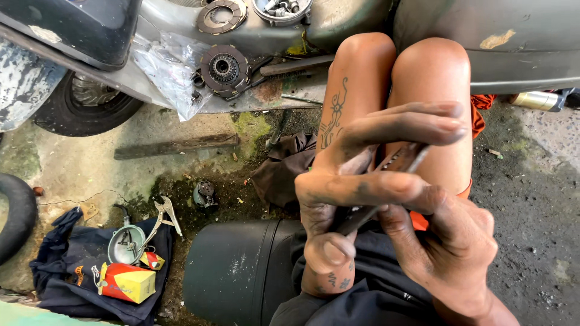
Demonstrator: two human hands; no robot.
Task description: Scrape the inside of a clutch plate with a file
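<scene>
1. the left hand (350, 175) was seen greasy, fingers curled together and clamped on a thin metal tool (386, 181), above the bare knees.
2. the right hand (435, 235) was closed on the lower end of the same tool, its forefinger laid across the left hand's fingers.
3. the tool was held slanted between both hands, in front of the lap; its toothed upper edge was partly hidden by the fingers.
4. a clutch assembly (224, 69) was set on the grey scooter floorboard (272, 90), beside a crumpled plastic bag (169, 69).
5. a friction ring (220, 15) and a bowl of small parts (281, 9) were placed further back on the scooter body.
6. on the floor, a dark cloth (66, 265) carried a yellow and red box (127, 282), a round metal cover (125, 244) and pliers (164, 212).
7. a black seat (235, 271) was located just beside the left forearm.
</scene>
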